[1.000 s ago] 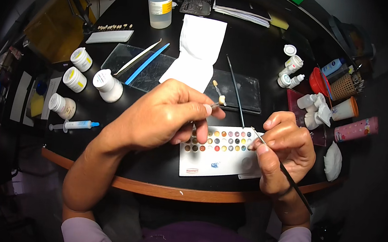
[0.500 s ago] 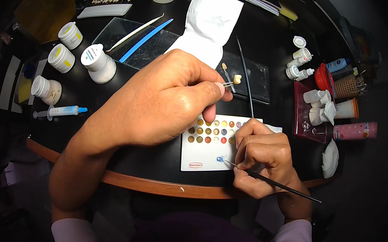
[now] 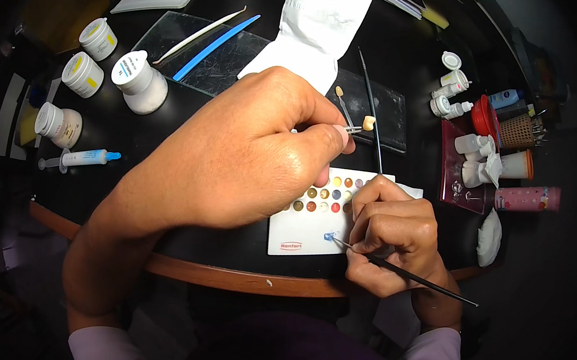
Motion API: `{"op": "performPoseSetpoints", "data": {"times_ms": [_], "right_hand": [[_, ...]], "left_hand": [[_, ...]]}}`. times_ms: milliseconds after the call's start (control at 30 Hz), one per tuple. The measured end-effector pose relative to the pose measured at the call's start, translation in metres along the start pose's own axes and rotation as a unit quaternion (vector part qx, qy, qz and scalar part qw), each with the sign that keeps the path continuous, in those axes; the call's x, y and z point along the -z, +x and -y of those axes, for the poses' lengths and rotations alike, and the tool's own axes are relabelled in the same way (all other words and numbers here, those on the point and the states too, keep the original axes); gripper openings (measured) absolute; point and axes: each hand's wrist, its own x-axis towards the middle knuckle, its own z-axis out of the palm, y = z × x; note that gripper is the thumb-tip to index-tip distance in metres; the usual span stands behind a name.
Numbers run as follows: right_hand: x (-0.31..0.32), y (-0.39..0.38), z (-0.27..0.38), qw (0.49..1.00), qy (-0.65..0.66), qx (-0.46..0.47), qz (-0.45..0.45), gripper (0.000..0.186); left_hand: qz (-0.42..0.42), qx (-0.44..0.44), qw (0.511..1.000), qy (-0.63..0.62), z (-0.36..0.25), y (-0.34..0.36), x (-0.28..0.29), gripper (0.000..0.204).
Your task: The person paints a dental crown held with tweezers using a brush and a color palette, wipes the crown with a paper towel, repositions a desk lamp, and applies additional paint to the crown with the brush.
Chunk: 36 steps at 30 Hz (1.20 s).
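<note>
My left hand (image 3: 256,156) is closed on metal tweezers (image 3: 353,129), whose tips hold a small cream tooth crown (image 3: 369,123) above a dark slab. Between the fingers of my right hand (image 3: 394,230) is a thin dark-handled brush (image 3: 430,286). Its tip touches a blue paint smear (image 3: 329,236) on the lower part of the white palette (image 3: 305,229). Rows of small round wells in several colours fill the palette's upper part; my hands cover some of them. A tooth shade tab (image 3: 339,91) lies behind the crown, beside a second brush (image 3: 368,84).
White jars (image 3: 139,81) and a syringe (image 3: 88,158) stand or lie at left. A glass slab (image 3: 245,49) carries a white and a blue instrument (image 3: 216,47). White tissue (image 3: 323,18) lies behind my left hand. Small bottles (image 3: 471,144) and a red tray (image 3: 449,160) are at right.
My left hand has moved slightly right with the tweezers, and the crown shows a turned side. The right hand and brush tip stay at the blue smear. The view has shifted a little.
</note>
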Motion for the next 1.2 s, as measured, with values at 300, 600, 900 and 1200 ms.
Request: {"op": "performPoseSetpoints", "data": {"times_ms": [300,600,900,1200], "right_hand": [[0.001,0.001,0.003,1.000,0.004,-0.006,0.003,0.019],[0.003,0.003,0.002,1.000,0.012,0.003,0.015,0.023],[0.011,0.001,0.009,0.969,0.014,0.127,-0.211,0.020],[0.001,0.001,0.015,0.956,0.023,0.115,-0.270,0.021]], "left_hand": [[0.005,0.000,1.000,0.004,-0.001,0.000,0.000,0.031],[0.032,-0.008,0.999,0.035,0.002,0.001,0.004,0.032],[0.135,0.052,0.988,-0.051,-0.004,0.004,-0.004,0.034],[0.202,0.048,0.969,-0.134,0.001,0.003,-0.008,0.032]]}}
